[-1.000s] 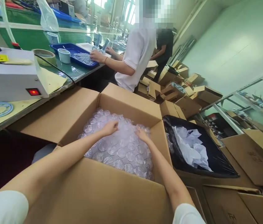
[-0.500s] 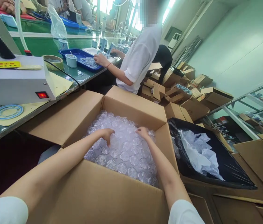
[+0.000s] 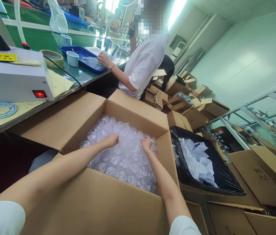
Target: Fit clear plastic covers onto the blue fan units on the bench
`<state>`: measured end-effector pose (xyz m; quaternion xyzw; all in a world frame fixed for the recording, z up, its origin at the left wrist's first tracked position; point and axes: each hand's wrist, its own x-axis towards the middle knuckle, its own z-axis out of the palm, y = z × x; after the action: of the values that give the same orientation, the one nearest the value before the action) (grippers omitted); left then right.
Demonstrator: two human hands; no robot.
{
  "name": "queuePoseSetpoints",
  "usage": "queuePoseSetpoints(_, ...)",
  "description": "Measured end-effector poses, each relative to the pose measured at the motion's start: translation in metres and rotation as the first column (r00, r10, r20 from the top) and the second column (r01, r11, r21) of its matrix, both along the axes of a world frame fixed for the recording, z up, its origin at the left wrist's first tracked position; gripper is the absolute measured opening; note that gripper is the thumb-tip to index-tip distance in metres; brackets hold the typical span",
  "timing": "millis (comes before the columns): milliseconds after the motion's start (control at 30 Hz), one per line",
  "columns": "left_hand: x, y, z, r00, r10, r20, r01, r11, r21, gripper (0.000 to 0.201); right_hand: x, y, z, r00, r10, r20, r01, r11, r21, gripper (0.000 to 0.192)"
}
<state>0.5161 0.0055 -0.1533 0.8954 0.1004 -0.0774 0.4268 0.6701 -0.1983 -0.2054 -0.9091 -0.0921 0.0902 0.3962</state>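
Observation:
A large open cardboard box [image 3: 138, 114] in front of me is filled with several clear round plastic lenses [image 3: 125, 161] packed in a layer. My left hand [image 3: 111, 140] reaches into the box and rests on the lenses, fingers curled down among them. My right hand [image 3: 147, 143] is close beside it, fingers bent and pressed into the lenses near the box's far right wall. Whether either hand grips a lens is hidden by the fingers.
A workbench [image 3: 54, 39] on the left carries a white machine [image 3: 13, 80], a tape roll [image 3: 52, 58] and a blue tray [image 3: 84, 58]. A seated person in white [image 3: 143, 65] works there. A black-lined bin [image 3: 201, 163] with white scraps stands right of the box. Cardboard boxes [image 3: 191, 98] pile beyond.
My two hands have moved closer together over the lenses. The left hand shifted slightly right and up, the right hand curled tighter. The view swayed a little.

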Motion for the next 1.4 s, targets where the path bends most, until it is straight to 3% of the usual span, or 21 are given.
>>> queuePoseSetpoints(100,0.006,0.005,0.006,0.999,0.037,0.025,-0.035,0.998,-0.056,0.03,0.0,0.008,0.01,0.997,-0.074,-0.007,0.075,0.994,0.082,0.029)
queuePoseSetpoints(233,0.016,0.014,0.019,0.97,0.19,0.15,-0.168,0.975,-0.148,0.031,0.003,0.011,0.037,0.995,-0.09,-0.032,0.095,0.974,0.207,0.03)
queuePoseSetpoints(367,0.013,0.013,0.032,0.914,0.296,0.276,-0.242,0.946,-0.215,0.031,-0.007,0.015,0.063,0.997,0.028,-0.078,-0.001,0.945,0.327,0.028)
queuePoseSetpoints(500,0.0,-0.002,0.044,0.892,0.203,0.404,-0.124,0.969,-0.212,0.047,-0.034,0.031,0.072,0.972,0.199,-0.121,-0.142,0.917,0.373,0.027)
queuePoseSetpoints(567,-0.004,-0.006,0.047,0.893,0.148,0.426,-0.075,0.98,-0.183,0.037,-0.043,0.037,0.073,0.951,0.276,-0.139,-0.212,0.91,0.356,0.028)
queuePoseSetpoints(633,-0.003,-0.004,0.047,0.9,0.151,0.408,-0.094,0.983,-0.155,0.011,-0.044,0.035,0.072,0.933,0.327,-0.152,-0.27,0.912,0.308,0.03)
queuePoseSetpoints(800,0.007,0.01,0.042,0.915,0.268,0.3,-0.233,0.961,-0.148,0.026,-0.033,0.003,0.057,0.918,0.358,-0.171,-0.354,0.934,0.058,0.026)
queuePoseSetpoints(1000,0.004,0.011,0.045,0.942,0.258,0.213,-0.198,0.944,-0.265,0.031,-0.024,-0.017,0.035,0.919,0.36,-0.163,-0.38,0.918,-0.116,0.027)
queuePoseSetpoints(1233,0.0,0.01,0.051,0.918,0.251,0.307,-0.148,0.935,-0.322,0.018,-0.023,-0.008,0.071,0.93,0.368,-0.016,-0.368,0.928,-0.059,0.021)
queuePoseSetpoints(1400,-0.005,-0.011,0.044,0.925,0.103,0.365,0.019,0.949,-0.314,0.032,-0.056,0.023,0.087,0.856,0.517,0.005,-0.516,0.855,0.045,0.017)
